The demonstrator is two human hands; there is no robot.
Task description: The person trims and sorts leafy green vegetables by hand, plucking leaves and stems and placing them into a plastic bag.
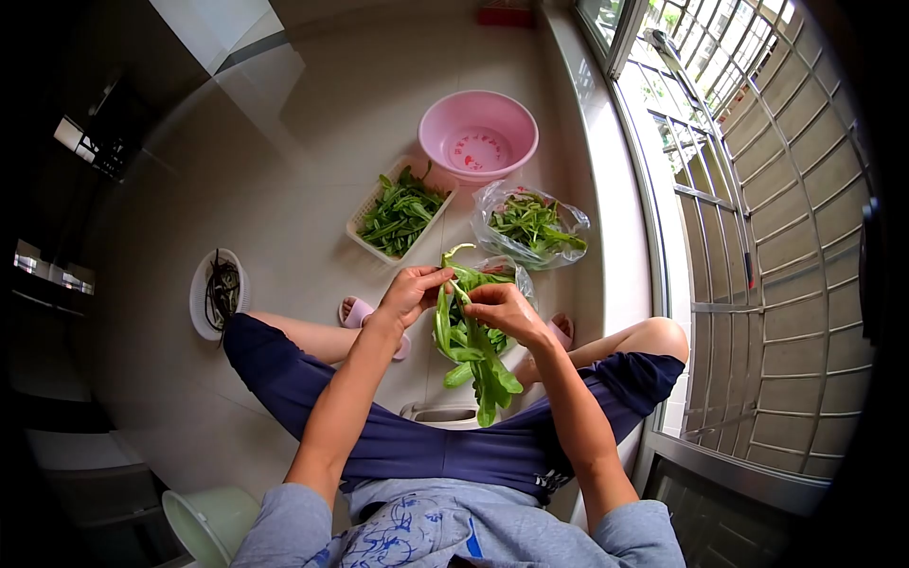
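My left hand (414, 295) pinches the pale stem end of a leafy green vegetable (488, 364), between my knees. From the other side, my right hand (509, 311) grips the same stalk a little lower, with fingertips pressed together. The long leaves hang down toward my lap, and a bent stem tip sticks up above my fingers. Partly hidden behind the hands and leaves is a clear plastic bag (512, 269) with more greens.
Ahead on the tiled floor stand a cream basket of greens (354, 226), a pink basin (428, 150) and another plastic bag of greens (571, 248). A white basket (196, 295) with dark, stringy pieces sits left. A pale green bucket (182, 523) is at lower left; a barred window (767, 218) runs along the right.
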